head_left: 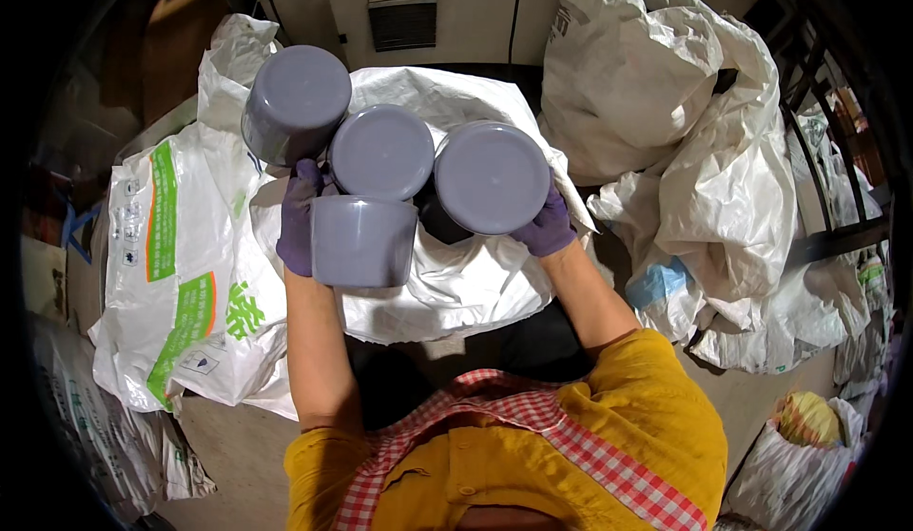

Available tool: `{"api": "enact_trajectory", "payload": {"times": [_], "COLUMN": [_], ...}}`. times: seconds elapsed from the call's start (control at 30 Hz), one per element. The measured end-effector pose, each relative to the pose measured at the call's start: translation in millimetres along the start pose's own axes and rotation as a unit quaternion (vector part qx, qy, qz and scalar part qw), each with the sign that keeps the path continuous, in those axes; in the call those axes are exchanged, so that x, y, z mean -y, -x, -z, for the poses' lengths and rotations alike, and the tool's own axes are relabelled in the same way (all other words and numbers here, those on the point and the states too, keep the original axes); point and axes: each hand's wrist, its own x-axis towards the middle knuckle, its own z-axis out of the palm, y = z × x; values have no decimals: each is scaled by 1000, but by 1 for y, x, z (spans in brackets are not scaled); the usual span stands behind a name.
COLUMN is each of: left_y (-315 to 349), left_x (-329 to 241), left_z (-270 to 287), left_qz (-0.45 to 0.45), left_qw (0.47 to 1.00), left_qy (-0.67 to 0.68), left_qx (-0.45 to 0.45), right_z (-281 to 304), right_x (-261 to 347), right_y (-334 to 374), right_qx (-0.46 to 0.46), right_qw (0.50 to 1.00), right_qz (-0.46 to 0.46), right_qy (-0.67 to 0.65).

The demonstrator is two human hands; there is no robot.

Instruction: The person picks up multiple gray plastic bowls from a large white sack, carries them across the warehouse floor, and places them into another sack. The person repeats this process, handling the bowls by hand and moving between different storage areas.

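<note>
Several smooth grey-purple round plastic tubs are bunched together over a white woven sack point(466, 289). My left hand point(297, 222), in a purple glove, is closed at the left side of the cluster, against the near tub point(363, 246), whose side wall faces me. The far left tub point(302, 94) and the middle tub point(380, 153) lie just beyond that hand. My right hand point(552, 215), also gloved in purple, curls around the right tub point(492, 179) from its outer side. Most fingers of both hands are hidden by the tubs. Round flat ends of three tubs face up.
A printed white sack point(204, 289) with green and orange bands spreads out on the left. Large crumpled white bags point(666, 103) are heaped on the right, before dark metal bars point(823, 165). A pale machine panel point(456, 8) with a vent stands at the far side.
</note>
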Motion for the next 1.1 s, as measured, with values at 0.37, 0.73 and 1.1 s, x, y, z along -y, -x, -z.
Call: {"api": "enact_trajectory", "payload": {"times": [0.37,0.73,1.1], "left_y": [2,-12,-18], "left_x": [0,6,5], "left_z": [-11,23,24], "left_qz": [3,-28,-7], "left_qw": [999,999,1000], "left_qy": [36,-32,-7], "left_qx": [-21,-23,-10], "right_z": [-8,-6,-5], "right_x": [3,0,-8], "right_y": [-5,-4,5], "right_qx": [-2,9,-58], "right_qw": [955,981,995], "right_qz": [-52,-35,-64], "right_qy": [-291,-190,48]}}
